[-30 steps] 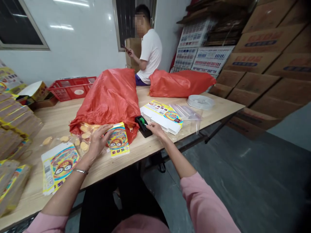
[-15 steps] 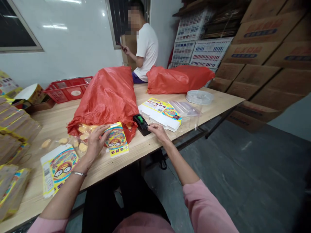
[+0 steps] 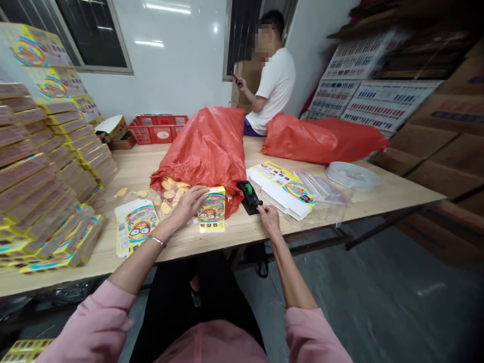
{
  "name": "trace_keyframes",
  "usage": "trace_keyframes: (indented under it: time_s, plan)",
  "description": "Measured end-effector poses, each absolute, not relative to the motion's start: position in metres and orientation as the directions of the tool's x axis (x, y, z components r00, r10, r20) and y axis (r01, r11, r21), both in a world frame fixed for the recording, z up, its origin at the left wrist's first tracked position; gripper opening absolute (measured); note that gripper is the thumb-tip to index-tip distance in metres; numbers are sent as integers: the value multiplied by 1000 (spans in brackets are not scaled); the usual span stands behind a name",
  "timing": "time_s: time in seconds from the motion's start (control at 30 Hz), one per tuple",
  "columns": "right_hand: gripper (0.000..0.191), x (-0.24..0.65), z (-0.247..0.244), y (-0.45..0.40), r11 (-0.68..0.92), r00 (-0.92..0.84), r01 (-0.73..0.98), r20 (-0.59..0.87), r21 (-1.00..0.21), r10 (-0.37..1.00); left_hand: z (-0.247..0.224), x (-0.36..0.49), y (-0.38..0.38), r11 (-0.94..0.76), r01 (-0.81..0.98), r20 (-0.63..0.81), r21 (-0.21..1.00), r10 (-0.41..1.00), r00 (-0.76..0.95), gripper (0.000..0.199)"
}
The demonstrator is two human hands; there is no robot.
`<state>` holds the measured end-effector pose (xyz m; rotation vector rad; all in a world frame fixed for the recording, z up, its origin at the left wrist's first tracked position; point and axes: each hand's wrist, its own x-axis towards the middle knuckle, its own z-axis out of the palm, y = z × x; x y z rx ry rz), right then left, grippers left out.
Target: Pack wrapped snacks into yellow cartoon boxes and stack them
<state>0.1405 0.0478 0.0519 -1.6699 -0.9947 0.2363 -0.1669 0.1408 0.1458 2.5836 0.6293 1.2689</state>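
Note:
My left hand (image 3: 187, 205) lies with fingers extended over clear plastic bags of yellow pieces (image 3: 169, 197), its fingertips at the top edge of a small printed box (image 3: 211, 209). A red woven sack (image 3: 202, 146) lies behind them, with the bags spilling from its mouth. My right hand (image 3: 269, 218) is just to the lower right of a black tape dispenser (image 3: 247, 196), its fingertips close together. Any tape there is too thin to see. A flat printed carton (image 3: 280, 189) lies to the right, and another (image 3: 134, 227) lies left of my left wrist.
The wooden table (image 3: 242, 227) holds tall stacks of flat cartons (image 3: 49, 171) at the left, a second red sack (image 3: 321, 141), clear plastic sheets (image 3: 321, 189) and a round plastic lid (image 3: 352, 175). A seated person (image 3: 274, 83) holds a phone behind the table. Cardboard boxes (image 3: 446, 151) stand at the right.
The view has swung left, showing more of the carton stacks. My right hand has moved off the dispenser toward the lower right. My left hand has shifted toward the small box's top edge.

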Motion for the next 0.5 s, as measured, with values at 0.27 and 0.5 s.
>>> trace_keyframes:
  time_s: [0.27, 0.5]
  plan:
    - [36, 106, 64, 21, -36, 656, 524, 376, -851, 654, 140, -165, 143, -881, 270, 737, 388, 473, 483, 26]
    - [37, 14, 124, 40, 268, 437, 177, 320, -947, 841, 133, -164, 145, -895, 288, 768, 339, 441, 465, 26]
